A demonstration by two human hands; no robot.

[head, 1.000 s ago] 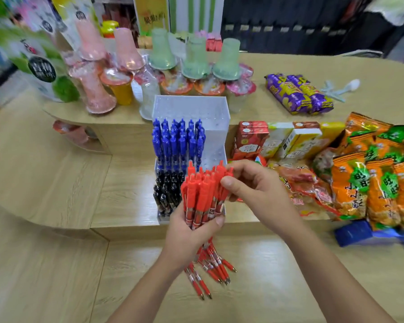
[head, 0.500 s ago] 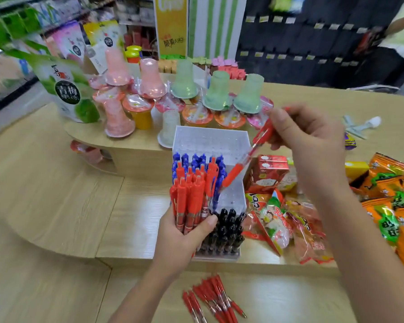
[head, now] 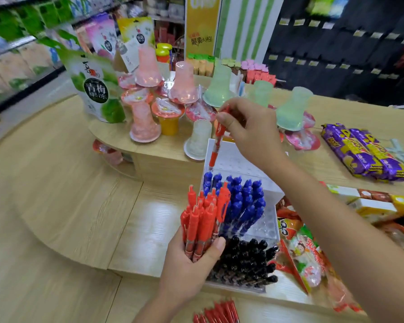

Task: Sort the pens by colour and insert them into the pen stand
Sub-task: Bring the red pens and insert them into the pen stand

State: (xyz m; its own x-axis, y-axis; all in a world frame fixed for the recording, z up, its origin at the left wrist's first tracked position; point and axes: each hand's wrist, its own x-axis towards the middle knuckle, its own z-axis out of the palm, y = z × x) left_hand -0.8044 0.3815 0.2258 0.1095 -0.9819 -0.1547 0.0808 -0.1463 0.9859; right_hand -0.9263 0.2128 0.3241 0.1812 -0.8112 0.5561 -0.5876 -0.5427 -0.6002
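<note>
A white stepped pen stand (head: 237, 159) stands on the wooden counter. Blue pens (head: 240, 201) fill its middle tier and black pens (head: 245, 259) its front tier; the rear tier shows bare holes. My left hand (head: 191, 269) grips a bundle of red pens (head: 203, 220) upright, just left of the stand. My right hand (head: 250, 129) pinches a single red pen (head: 217, 143) near its top, holding it nearly vertical, tip down over the rear tier's left side. More red pens (head: 217, 313) lie loose on the counter at the bottom edge.
Jelly cups and pink and green plastic cups (head: 184, 87) crowd a raised shelf behind the stand. A green snack pouch (head: 96, 89) stands at its left. Purple snack packs (head: 364, 150) and other snack bags (head: 303, 252) lie to the right of the stand.
My right hand has pulled one red pen from the bundle, lifted it and swung it left and upright over the rear tier. The view has shifted, so the stand sits lower in frame.
</note>
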